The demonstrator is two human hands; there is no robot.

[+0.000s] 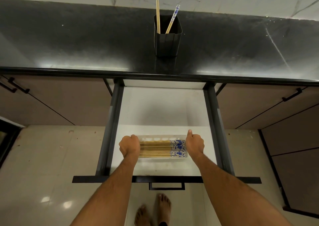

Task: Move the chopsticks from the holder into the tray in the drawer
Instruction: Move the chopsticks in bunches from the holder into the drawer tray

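Observation:
A black square holder [167, 39] stands on the dark counter and still holds a few chopsticks [158, 17], some leaning right with blue-patterned tops. In the open white drawer [162, 108] lies a clear plastic tray [162, 137] with several chopsticks [160, 149] laid side by side, blue-patterned ends to the right. My left hand [129, 146] grips the tray's left end with curled fingers. My right hand [194, 143] grips the tray's right end, thumb pointing up along the edge.
The black countertop [86, 44] runs across the view, with a marble wall behind it. Closed cabinet doors with black handles [291, 94] flank the drawer. The drawer front and its handle [166, 186] jut out over the tiled floor, above my bare feet [153, 210].

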